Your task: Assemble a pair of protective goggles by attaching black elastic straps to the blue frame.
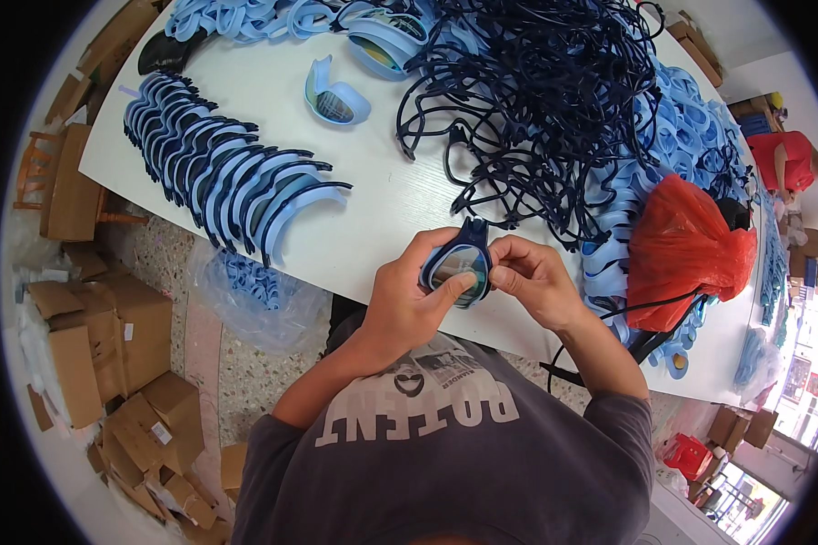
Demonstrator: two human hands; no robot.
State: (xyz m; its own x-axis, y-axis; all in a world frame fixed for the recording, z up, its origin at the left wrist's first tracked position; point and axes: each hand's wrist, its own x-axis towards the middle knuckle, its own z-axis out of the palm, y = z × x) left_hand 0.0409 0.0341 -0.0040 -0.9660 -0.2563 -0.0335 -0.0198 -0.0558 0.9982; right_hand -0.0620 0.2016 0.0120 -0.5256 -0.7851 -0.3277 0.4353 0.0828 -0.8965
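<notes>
Close to the table's near edge, my left hand (398, 295) grips a pair of swim goggles (453, 263) with its thumb on a tinted lens. The goggles have a light blue body and a dark navy frame around it. At their right side, my right hand (545, 289) pinches the frame's edge between thumb and fingers. A tangled heap of dark navy frames (536, 109) lies just beyond my hands. Beyond to the left sits a loose light blue goggle piece (338, 100) with a tinted lens, and more goggle pieces (382, 41) lie behind it.
A long nested row of framed goggles (218, 163) curves across the left of the white table (373, 200). Light blue parts (700, 127) and a red plastic bag (686, 259) crowd the right. Cardboard boxes (123, 345) stand on the left floor. A person in red (782, 163) is far right.
</notes>
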